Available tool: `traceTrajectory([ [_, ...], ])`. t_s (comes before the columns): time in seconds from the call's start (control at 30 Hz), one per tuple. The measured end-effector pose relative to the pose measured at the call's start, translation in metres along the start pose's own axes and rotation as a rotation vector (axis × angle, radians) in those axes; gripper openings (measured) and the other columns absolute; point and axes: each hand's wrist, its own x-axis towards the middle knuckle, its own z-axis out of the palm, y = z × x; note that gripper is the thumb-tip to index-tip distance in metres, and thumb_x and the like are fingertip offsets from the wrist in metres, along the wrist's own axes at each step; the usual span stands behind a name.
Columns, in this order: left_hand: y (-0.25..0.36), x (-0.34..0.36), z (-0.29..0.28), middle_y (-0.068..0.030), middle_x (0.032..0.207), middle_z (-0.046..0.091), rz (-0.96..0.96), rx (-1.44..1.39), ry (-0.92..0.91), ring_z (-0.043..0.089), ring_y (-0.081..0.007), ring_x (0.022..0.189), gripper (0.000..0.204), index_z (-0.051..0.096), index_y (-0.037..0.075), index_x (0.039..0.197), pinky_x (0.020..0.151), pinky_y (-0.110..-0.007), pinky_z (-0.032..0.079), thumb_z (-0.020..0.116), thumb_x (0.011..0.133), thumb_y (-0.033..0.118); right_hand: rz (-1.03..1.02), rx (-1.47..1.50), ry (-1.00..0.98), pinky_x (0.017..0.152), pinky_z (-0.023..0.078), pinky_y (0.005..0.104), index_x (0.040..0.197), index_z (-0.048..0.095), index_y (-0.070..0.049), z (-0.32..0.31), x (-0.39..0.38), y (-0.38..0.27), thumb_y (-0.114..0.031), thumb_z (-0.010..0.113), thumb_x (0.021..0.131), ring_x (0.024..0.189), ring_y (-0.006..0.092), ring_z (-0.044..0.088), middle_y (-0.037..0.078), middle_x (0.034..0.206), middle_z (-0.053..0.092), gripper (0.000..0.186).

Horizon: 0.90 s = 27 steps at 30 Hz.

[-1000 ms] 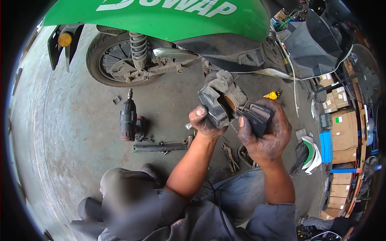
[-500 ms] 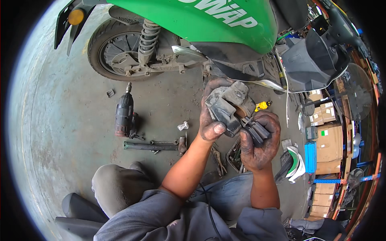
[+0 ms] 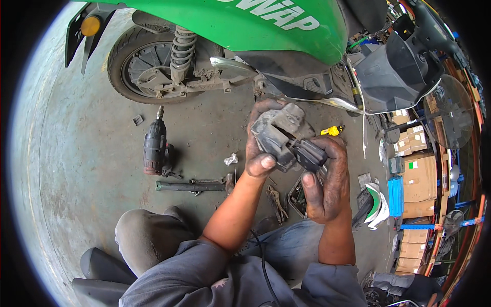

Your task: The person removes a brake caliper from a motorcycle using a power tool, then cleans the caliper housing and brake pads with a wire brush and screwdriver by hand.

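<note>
Over the floor, my left hand (image 3: pixel 260 158) grips a grimy dark brake caliper (image 3: pixel 273 134), thumb on its near side and fingers behind it. Two black plates that look like brake pads (image 3: pixel 310 154) sit partly in the caliper's slot, side by side and tilted. My right hand (image 3: pixel 330 179) is curled against their outer end; its index finger bends over them and its thumb lies just below. Both hands are blackened with dirt. How deep the plates reach into the slot is hidden.
A green scooter (image 3: pixel 286 41) with its rear wheel (image 3: pixel 138 66) stands ahead. On the floor lie an impact wrench (image 3: pixel 155 146), a hammer (image 3: pixel 231 182), locking pliers (image 3: pixel 276 203) and a yellow bottle (image 3: pixel 332 131). Cardboard boxes (image 3: pixel 419 179) fill the shelf at right.
The plates have shifted left against the caliper, deeper into its slot. My right thumb has come down off them. Both hands have drifted slightly left in the picture.
</note>
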Motion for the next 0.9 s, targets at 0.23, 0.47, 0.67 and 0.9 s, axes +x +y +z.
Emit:
traceTrajectory([
  [0.23,0.010,0.003,-0.009,-0.0128,0.111,0.048,0.036,0.028,-0.035,0.052,-0.0251,0.103,0.093,0.037,-0.002,0.123,0.088,-0.036,0.045,0.079,0.053,0.041,0.072,-0.270,0.044,0.066,0.050,0.0363,0.098,0.060,0.002,0.004,-0.005,-0.012,-0.013,0.072,0.076,0.076,0.0295,0.060,0.015,0.090,0.059,0.030],
  [0.47,0.003,0.000,-0.010,-0.0115,0.112,0.046,0.029,0.149,-0.052,0.049,-0.0234,0.102,0.091,0.037,0.001,0.122,0.085,-0.035,0.044,0.078,0.052,0.043,0.048,-0.329,0.106,0.060,0.049,0.0371,0.097,0.061,0.004,0.007,-0.005,-0.008,-0.011,0.072,0.077,0.071,0.0308,0.060,0.016,0.087,0.059,0.027],
  [0.67,-0.001,-0.006,-0.004,-0.0142,0.114,0.050,-0.032,0.103,-0.010,0.051,-0.0244,0.106,0.093,0.038,-0.002,0.123,0.090,-0.036,0.043,0.077,0.053,0.046,0.110,-0.249,0.229,0.059,0.049,0.0370,0.094,0.060,0.003,0.017,-0.008,-0.005,-0.012,0.071,0.079,0.069,0.0307,0.060,0.016,0.086,0.059,0.025],
  [0.9,-0.002,0.001,-0.022,-0.0155,0.107,0.054,-0.131,0.035,-0.094,0.058,-0.0262,0.096,0.088,0.039,-0.003,0.119,0.086,-0.037,0.047,0.076,0.053,0.041,0.190,-0.122,-0.043,0.064,0.048,0.0367,0.095,0.058,-0.001,-0.001,0.000,0.011,-0.029,0.080,0.068,0.079,0.0284,0.061,0.013,0.090,0.059,0.045],
])
